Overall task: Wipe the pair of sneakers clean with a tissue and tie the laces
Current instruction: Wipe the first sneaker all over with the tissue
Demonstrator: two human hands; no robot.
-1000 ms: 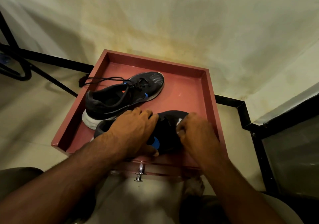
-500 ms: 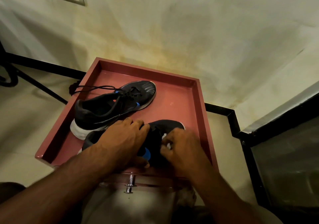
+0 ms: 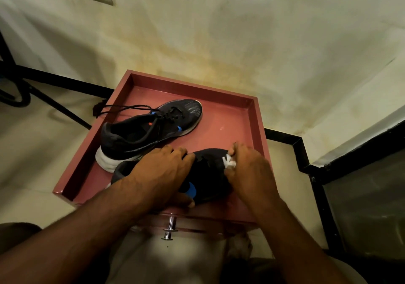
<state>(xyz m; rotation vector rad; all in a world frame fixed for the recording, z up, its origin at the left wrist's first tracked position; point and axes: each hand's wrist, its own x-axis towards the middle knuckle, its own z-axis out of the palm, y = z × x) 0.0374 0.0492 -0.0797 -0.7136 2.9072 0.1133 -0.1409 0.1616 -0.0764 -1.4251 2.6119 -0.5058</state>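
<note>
Wiping is under way on the near shoe (image 3: 206,174), which lies in the tray (image 3: 221,93) by its front rim; the left hand (image 3: 162,174) presses down over its collar, fingers fairly flat; the right hand (image 3: 247,170) pinches a white tissue (image 3: 229,162) against its toe; the far shoe (image 3: 149,128), toward the tray's back, has loose laces (image 3: 122,108) trailing over the left rim; I judge tying not yet begun; no brand is readable.
</note>
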